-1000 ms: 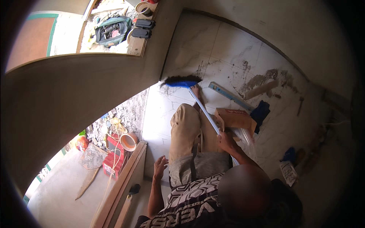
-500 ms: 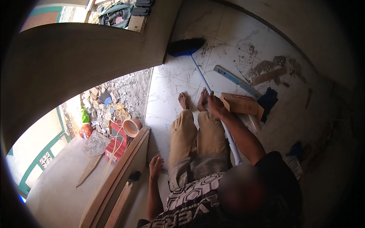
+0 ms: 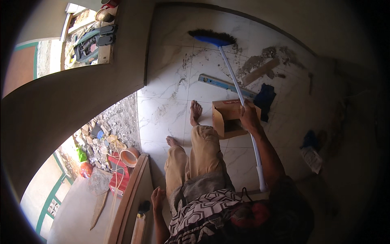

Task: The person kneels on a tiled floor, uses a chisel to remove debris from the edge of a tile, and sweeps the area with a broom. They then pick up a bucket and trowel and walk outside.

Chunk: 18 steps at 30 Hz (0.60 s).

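Note:
My right hand [image 3: 249,116] is wrapped round the pale handle of a push broom [image 3: 233,70]. The broom's blue head with dark bristles rests on the tiled floor far ahead, near scattered dirt. Its handle crosses over a blue spirit level [image 3: 217,81] and passes beside an open cardboard box [image 3: 219,118]; the grip end is by my right forearm. Low at my left side hangs my left hand [image 3: 157,198], its fingers curled in and nothing seen in them.
Crumbled debris [image 3: 254,61] and a wooden board [image 3: 261,71] lie right of the broom head. A dark blue cloth [image 3: 265,99] is beside the box. Left, past a low wall edge [image 3: 130,195], are a red toolbox [image 3: 118,183], an orange-brown pipe piece [image 3: 129,157] and rubble.
I have stepped forward and the view has shifted. The broom head has swung right toward the debris, my right hand still round the handle. My left hand's fingers have curled in.

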{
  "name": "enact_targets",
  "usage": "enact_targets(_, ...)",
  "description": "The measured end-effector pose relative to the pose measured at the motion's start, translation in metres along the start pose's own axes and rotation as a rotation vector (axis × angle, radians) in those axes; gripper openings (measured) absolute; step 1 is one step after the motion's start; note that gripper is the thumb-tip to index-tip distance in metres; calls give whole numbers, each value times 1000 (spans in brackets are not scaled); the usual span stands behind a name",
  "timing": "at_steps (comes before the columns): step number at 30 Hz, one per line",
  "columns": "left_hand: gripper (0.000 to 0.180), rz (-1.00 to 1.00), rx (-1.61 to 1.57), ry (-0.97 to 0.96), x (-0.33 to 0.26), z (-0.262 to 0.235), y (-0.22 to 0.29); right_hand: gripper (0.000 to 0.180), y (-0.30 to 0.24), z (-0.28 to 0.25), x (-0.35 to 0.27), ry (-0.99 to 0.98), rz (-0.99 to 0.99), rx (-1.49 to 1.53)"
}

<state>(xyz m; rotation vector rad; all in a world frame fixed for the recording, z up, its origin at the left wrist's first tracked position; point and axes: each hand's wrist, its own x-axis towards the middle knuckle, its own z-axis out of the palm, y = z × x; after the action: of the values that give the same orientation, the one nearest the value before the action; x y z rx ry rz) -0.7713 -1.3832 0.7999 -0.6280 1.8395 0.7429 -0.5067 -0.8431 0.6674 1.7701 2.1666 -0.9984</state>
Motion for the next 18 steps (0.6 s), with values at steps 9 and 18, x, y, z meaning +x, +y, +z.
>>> enact_targets(9,41,72,166,-3,7,-5,28,31,45,30,158,-52,70,1)
enact_targets(18,43,174,222,-72,19,20,51,43,-18,46,-122,-403,18,13)
